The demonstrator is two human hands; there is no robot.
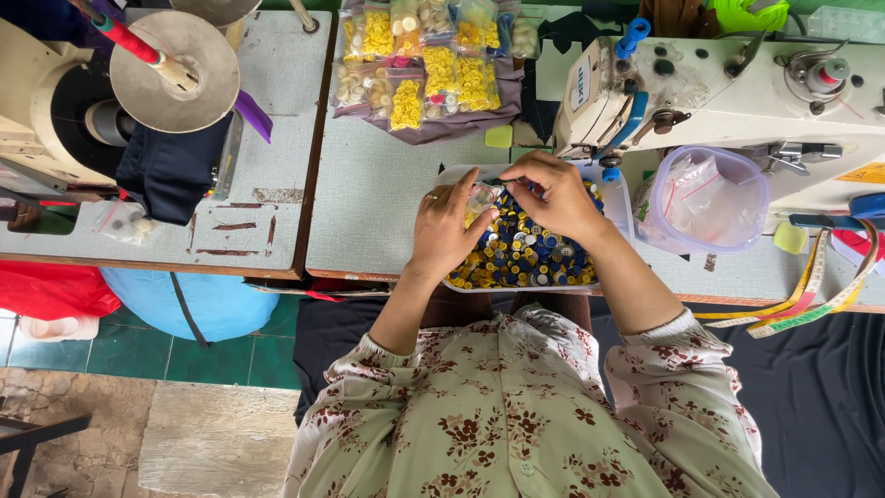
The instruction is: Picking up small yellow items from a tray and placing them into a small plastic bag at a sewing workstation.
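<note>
In the head view, a small clear plastic bag (480, 196) is gripped closed by the left hand (445, 231), and its mouth is pinched by the right hand (553, 195). Directly below the grip, a white tray of blue and yellow buttons (525, 254) rests on the grey bench (369, 203), probably to catch any spill.

Small clear packet (481, 196), centre of the frame, pinched between the left hand (445, 231) and the right hand (553, 195). Cluster of clear plastic bags (426, 63) of yellow and cream buttons, top centre, overlapping on a grey cloth. Crumpled clear bag (708, 195) inside a round transparent tub, right of centre. Small clear bag (126, 221) with pale contents, left, at the table edge. Narrow label plate (583, 88) on the white machine head, upper right. Yellow sticker (865, 172), far right edge.
</note>
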